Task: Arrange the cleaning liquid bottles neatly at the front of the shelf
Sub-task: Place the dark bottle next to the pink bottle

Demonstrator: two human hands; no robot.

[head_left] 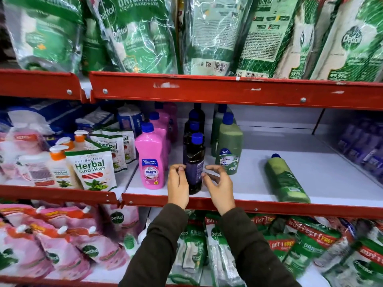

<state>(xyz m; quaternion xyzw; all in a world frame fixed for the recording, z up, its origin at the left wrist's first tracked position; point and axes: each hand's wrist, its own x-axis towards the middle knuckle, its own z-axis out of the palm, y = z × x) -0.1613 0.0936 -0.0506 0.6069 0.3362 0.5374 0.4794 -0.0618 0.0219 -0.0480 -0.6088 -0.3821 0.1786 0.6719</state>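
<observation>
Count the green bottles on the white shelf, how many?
3: front green bottle standing, another behind it, a fallen one lying right. More may hide behind.

Both arms reach forward, left hand [177, 183] and right hand [220, 189] with fingers curled open.

The shelf edge [228, 94] looks like painted red metal, chipped and scuffed in spots with shiny screw heads, while the shelf board [248, 175] is seen as a smooth matt white surface. The dark bottle [193, 162] is glossy plastic wrapped in a shiny shrink film, the pink bottle [151, 160] is smooth glossy plastic with a printed label, and the lying green bottle [287, 179] comes across as duller plastic, all topped with blue plastic caps. Crinkly glossy plastic film is seen on the refill pouches [132, 32] up top, and the sleeves [159, 245] are a matt, soft-looking dark cloth.
</observation>
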